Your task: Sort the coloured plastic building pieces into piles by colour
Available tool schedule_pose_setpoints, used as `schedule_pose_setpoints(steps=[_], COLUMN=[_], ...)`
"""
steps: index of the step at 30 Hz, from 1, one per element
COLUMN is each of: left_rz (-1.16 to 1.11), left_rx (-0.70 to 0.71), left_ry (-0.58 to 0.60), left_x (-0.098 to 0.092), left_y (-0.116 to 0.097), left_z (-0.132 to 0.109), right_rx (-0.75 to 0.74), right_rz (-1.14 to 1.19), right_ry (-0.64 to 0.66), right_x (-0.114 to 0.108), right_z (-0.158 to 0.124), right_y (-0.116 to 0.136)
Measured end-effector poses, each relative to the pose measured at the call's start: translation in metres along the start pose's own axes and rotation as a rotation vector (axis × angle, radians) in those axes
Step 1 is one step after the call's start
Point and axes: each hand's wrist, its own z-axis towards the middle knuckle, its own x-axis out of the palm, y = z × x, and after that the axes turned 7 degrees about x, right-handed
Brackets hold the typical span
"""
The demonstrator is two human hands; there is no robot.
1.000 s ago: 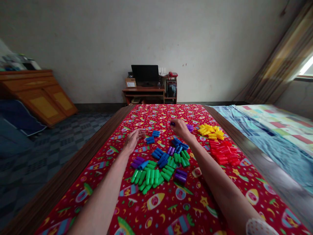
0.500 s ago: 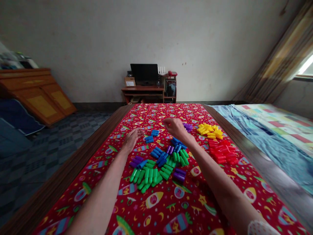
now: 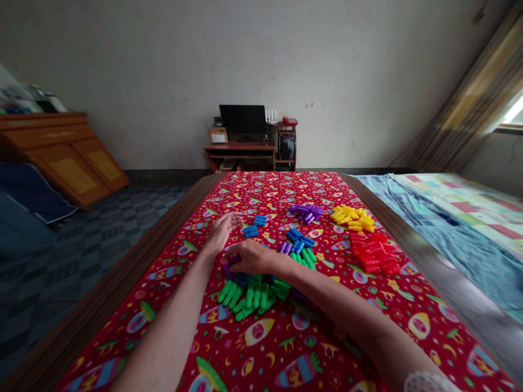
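Note:
My left hand [image 3: 223, 231] rests with fingers outstretched at the left of the red patterned cloth [image 3: 163, 310], beside two small groups of blue pieces [image 3: 251, 231], and holds nothing. My right hand [image 3: 251, 257] reaches across to the left, its fingers closed on a purple piece [image 3: 231, 267] at the edge of the mixed pieces. Green pieces [image 3: 255, 294] lie just below that hand. More blue pieces [image 3: 300, 239] and green pieces [image 3: 304, 258] are right of it. My right hand and forearm hide part of the mixed pieces.
Separate piles of purple [image 3: 306, 212], yellow [image 3: 352, 218] and red pieces [image 3: 373, 253] lie to the right on the cloth. A desk with a monitor [image 3: 243, 121] stands beyond the table's far end. A bed [image 3: 449, 218] adjoins the right side.
My right hand has moved left and nearer, from beside the purple pile to the mixed pieces, and has closed on a purple piece. My left hand has hardly moved.

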Motion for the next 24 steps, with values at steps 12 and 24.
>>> schedule_pose_setpoints(steps=[12, 24], left_rz=[-0.012, 0.012], left_rx=[-0.023, -0.021], left_ry=[-0.022, 0.007], left_x=[0.0, -0.001], left_y=[0.001, 0.0], left_z=[0.0, 0.0], right_rx=[0.62, 0.727], right_rz=[-0.125, -0.28], right_ry=[-0.515, -0.61], right_x=[-0.102, -0.098], right_z=[-0.046, -0.06], right_y=[-0.106, -0.119])
